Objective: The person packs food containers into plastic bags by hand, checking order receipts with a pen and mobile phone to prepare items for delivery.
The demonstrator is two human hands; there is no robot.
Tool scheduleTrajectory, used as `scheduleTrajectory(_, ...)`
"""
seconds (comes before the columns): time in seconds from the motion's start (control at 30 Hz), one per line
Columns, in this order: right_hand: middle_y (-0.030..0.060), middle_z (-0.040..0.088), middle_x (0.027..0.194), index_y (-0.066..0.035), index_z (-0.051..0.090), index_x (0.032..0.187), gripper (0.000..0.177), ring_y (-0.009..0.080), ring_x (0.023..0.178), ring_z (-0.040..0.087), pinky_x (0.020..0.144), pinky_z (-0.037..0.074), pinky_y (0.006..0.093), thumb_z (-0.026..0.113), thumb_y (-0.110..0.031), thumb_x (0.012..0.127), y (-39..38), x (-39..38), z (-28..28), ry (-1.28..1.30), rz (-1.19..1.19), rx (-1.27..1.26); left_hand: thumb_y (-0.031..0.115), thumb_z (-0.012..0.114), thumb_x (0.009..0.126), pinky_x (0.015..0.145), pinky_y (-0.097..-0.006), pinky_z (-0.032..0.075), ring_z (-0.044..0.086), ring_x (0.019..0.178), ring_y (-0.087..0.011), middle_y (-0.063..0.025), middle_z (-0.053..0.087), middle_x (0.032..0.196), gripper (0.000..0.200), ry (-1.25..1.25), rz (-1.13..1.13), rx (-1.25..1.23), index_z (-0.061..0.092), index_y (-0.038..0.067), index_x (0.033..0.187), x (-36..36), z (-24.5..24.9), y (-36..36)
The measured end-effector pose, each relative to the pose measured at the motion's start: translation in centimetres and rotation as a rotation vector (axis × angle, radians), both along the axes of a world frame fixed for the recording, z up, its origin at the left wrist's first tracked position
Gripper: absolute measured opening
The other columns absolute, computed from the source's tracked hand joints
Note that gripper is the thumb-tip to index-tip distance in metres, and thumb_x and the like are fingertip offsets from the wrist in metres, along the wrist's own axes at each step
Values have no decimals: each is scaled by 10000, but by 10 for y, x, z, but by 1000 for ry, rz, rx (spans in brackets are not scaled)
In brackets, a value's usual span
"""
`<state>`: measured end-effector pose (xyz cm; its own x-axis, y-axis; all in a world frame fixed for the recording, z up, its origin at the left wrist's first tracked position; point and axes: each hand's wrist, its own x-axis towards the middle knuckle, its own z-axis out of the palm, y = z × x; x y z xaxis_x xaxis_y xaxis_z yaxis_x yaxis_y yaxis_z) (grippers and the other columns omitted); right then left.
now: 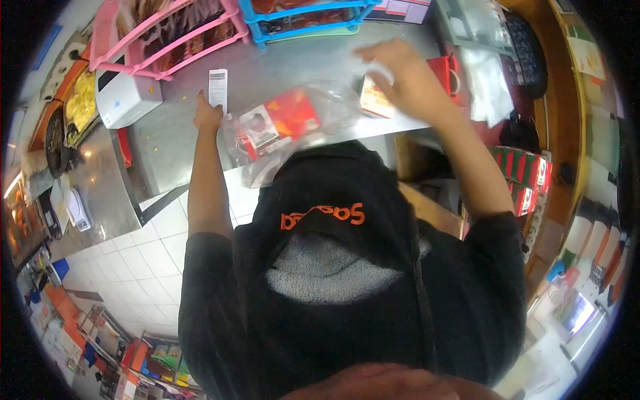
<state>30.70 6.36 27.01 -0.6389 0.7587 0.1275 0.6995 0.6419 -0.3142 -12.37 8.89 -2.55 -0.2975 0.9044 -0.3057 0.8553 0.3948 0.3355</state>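
Pinning a receipt [218,89] at eleven o'clock, left hand [208,115] flat, the person steadies the clear bag [293,120] with the right hand [404,77], grip unclear.

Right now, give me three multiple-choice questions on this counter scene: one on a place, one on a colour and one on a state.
1. Where does the paper slip lie?
A. on a chair
B. on the grey counter, beside the left hand
C. inside a drawer

2. What colour is the lettering on the black shirt?
A. white
B. green
C. orange

3. How is the left hand?
A. resting on the counter, holding nothing
B. gripping a knife
C. closed around a cup

Answers:
1 B: the slip lies flat on the counter, right beside the fingertips.
2 C: the letters across the chest are orange.
3 A: the fingers rest on the counter surface with nothing in them.
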Motion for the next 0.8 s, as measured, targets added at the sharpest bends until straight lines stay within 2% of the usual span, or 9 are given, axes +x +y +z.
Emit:
scheduleTrajectory(0.03,162,634,1042,-122,572,1208,461,330,1057,577,1030,335,609,697,-200,771,15,23,-23,99,-127,-62,273,690,813,916,-441,476,582,1141,-350,-232,544,1299,848,-5,-8,-2,194,80,1473,1,-1,-3)
scheduleTrajectory(0.1,176,607,1133,-137,536,1263,579,353,1095,554,1010,359,607,752,-236,734,24,61,-76,205,-256,-128,75,691,800,932,-410,469,569,1153,-319,-253,475,1352,842,-697,68,177,187,78,1475,1,5,-17)
scheduleTrajectory(0.17,218,504,1290,-153,402,1391,911,413,1173,494,1015,362,594,838,-383,624,16,86,-139,-154,-425,-253,-84,656,779,926,-344,466,558,1141,-262,-226,464,1347,846,-635,80,439,194,70,1470,6,40,-28)
scheduleTrajectory(0.27,260,310,1434,-188,172,1498,1275,452,1316,330,1068,282,620,902,-423,480,-8,78,-182,-340,-447,-380,-104,645,795,892,-304,474,563,1100,-222,-183,471,1336,809,-757,108,658,216,46,1465,20,133,-46)
scheduleTrajectory(0.43,227,353,1391,-163,199,1480,1201,424,1283,362,1072,263,620,884,-358,513,-14,78,-208,-447,-342,-289,-101,642,814,832,-220,473,575,1031,-115,-162,500,1311,630,-649,96,796,389,-30,1386,74,256,-80)
scheduleTrajectory(0.5,214,414,1324,-129,230,1463,1091,412,1208,428,1037,331,566,836,-277,568,-4,93,-208,-252,-393,-398,-86,651,817,798,-183,467,575,993,-62,-154,563,1232,504,-961,211,856,494,-71,1296,108,284,-93)
scheduleTrajectory(0.63,218,455,1263,-76,295,1417,990,411,1150,452,990,375,480,822,-292,607,19,126,-158,-25,-286,-430,-42,560,866,940,-293,455,574,1093,-204,-186,549,1276,440,-1051,63,855,481,-120,1292,180,305,-103)
scheduleTrajectory(0.73,209,471,1241,-64,380,1348,893,404,1128,474,950,397,497,799,-212,574,25,140,-101,285,-17,-177,-73,580,840,911,-277,476,570,1121,-161,-152,589,1262,454,-1039,-80,670,535,-43,1290,271,317,-94)
scheduleTrajectory(0.8,210,463,1249,-52,381,1342,890,400,1131,466,954,390,496,802,-215,574,30,146,-79,235,48,-115,-58,620,839,811,-250,513,599,1034,-141,-103,603,1218,494,-951,-170,290,536,37,1317,329,314,-83)
